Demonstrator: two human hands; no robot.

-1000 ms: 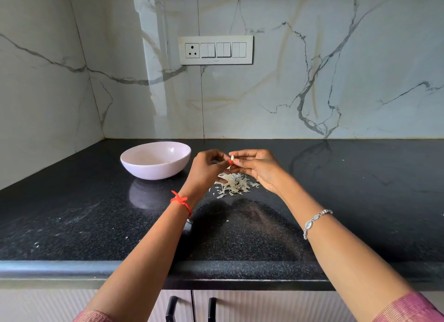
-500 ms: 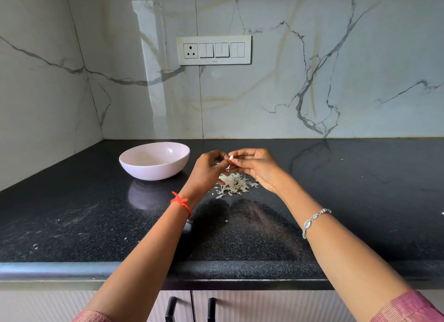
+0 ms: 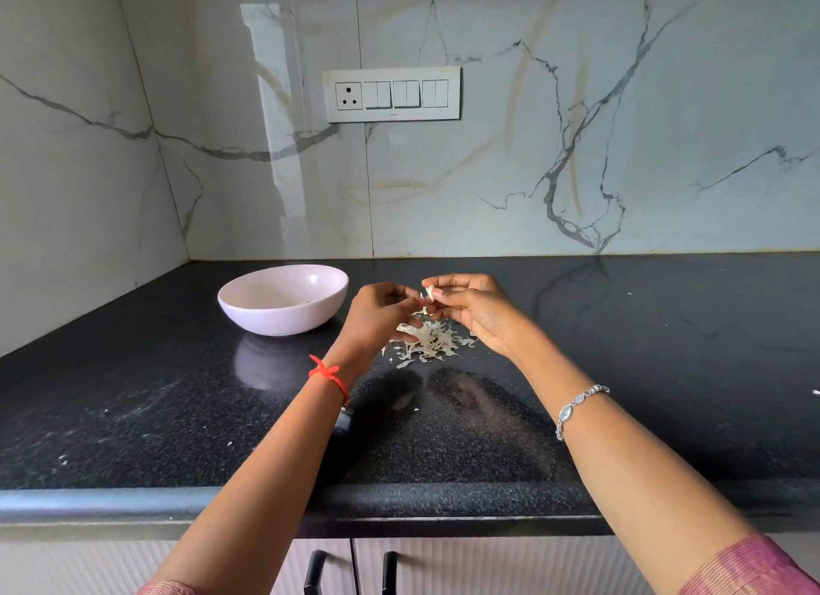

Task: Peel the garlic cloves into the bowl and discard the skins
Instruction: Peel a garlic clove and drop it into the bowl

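Note:
A small pale garlic clove (image 3: 429, 292) is pinched in the fingertips of my right hand (image 3: 477, 312), a little above the black counter. My left hand (image 3: 379, 317) meets it from the left, its fingertips pinching a strip of skin (image 3: 420, 311) that hangs from the clove. Right below both hands lies a pile of dry garlic skins (image 3: 432, 343). A pale pink bowl (image 3: 248, 315) stands to the left of my hands; what lies in it is too faint to make out.
The black stone counter (image 3: 621, 372) runs from a marble side wall on the left to the right edge of view, with a marble back wall and a switch plate (image 3: 392, 94). Small skin flakes (image 3: 62, 460) dot the front left. Cabinet handles (image 3: 314, 570) show below the edge.
Both hands stay above the skin pile. My left hand's fingers have worked at the clove, and a strip of skin now hangs loose from it.

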